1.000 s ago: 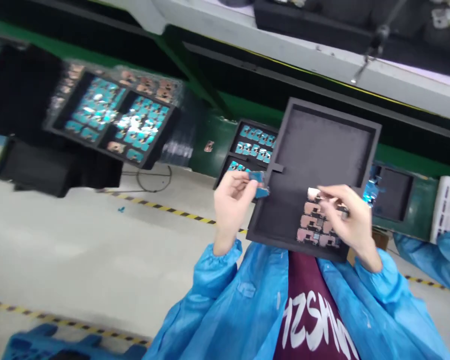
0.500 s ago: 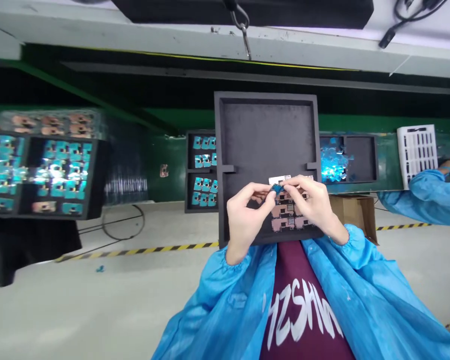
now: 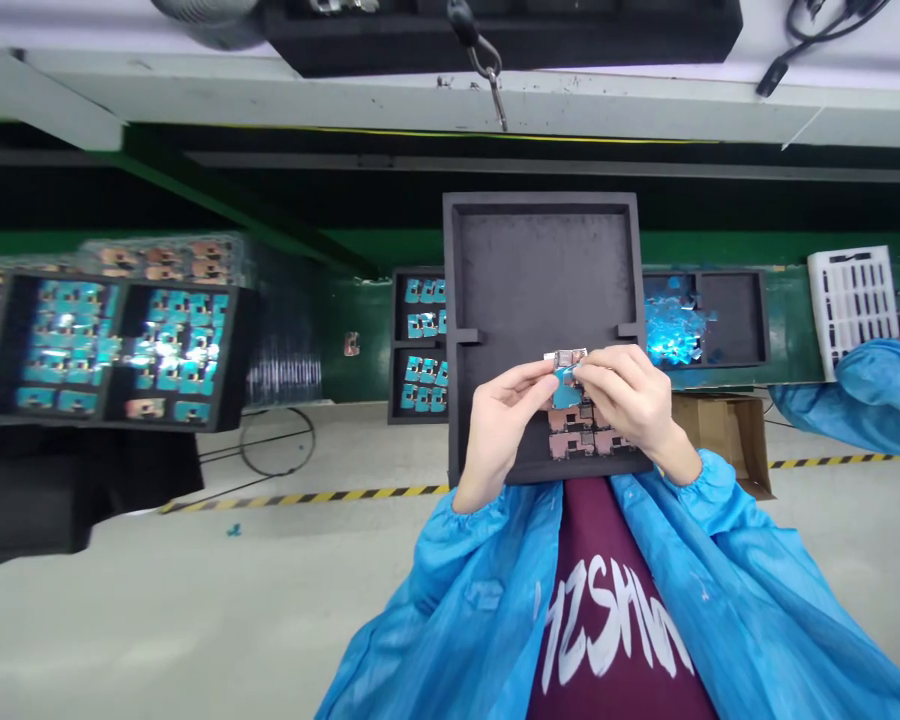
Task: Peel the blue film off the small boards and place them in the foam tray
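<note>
Between my two hands, over the near part of a black foam tray, is a small circuit board covered in blue film. The thumb and fingers of my left hand pinch its left edge. My right hand is closed at its upper right edge; whether those fingertips grip the board or just the film is too small to tell. Below my hands, bare copper-coloured boards lie in rows in the tray, partly covered by my fingers. A pale piece shows just above the fingertips.
Left of the tray, a black box holds blue-filmed boards; farther left stands another such box. Crumpled blue film fills part of a black bin at right. Beyond are a cardboard box, a white rack and another person's blue sleeve.
The blue-filmed board has turned so that its flat blue face shows more, and it sits slightly lower. My right fingers have curled in more. The whole view has shifted a little.
</note>
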A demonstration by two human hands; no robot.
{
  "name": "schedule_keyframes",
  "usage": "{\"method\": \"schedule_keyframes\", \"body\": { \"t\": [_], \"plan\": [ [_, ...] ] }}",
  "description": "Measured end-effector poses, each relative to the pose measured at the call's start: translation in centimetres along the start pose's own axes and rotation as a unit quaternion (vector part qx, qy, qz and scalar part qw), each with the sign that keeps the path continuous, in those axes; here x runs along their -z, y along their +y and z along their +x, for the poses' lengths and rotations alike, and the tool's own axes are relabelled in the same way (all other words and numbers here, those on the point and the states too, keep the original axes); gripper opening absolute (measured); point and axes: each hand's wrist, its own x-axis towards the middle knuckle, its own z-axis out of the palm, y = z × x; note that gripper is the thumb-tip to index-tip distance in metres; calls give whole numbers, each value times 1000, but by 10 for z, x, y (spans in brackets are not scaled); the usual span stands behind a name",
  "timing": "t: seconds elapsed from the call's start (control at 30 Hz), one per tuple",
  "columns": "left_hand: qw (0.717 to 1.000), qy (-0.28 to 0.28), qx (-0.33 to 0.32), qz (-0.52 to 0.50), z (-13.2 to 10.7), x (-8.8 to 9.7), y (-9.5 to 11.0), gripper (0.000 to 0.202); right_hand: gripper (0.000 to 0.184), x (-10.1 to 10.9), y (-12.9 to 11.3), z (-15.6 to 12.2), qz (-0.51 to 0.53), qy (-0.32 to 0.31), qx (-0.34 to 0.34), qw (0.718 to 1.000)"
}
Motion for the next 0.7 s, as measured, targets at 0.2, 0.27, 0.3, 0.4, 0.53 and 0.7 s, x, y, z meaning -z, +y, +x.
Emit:
{"method": "schedule_keyframes", "body": {
  "t": [0.2, 0.27, 0.3, 0.4, 0.53, 0.7],
  "plan": [
    [994, -32, 64, -86, 10, 13, -10, 44, 24, 13, 2, -7, 50, -50, 75, 995],
    [993, -15, 62, -96, 12, 14, -12, 43, 23, 15, -1, -11, 54, -57, 88, 993],
    [994, 0, 54, -93, 13, 15, -13, 42, 24, 15, -4, -13, 60, -62, 95, 992],
    [996, 72, -12, -43, 12, 21, -10, 35, 29, 16, -13, -22, 98, -62, 102, 988],
    [981, 68, -104, 152, 5, 44, 4, 22, 24, 23, -4, -37, 136, 72, -15, 988],
    [897, -188, -83, 390, -3, 71, 6, 23, 26, 29, 99, -73, 46, 215, -369, 903]
  ]
}}
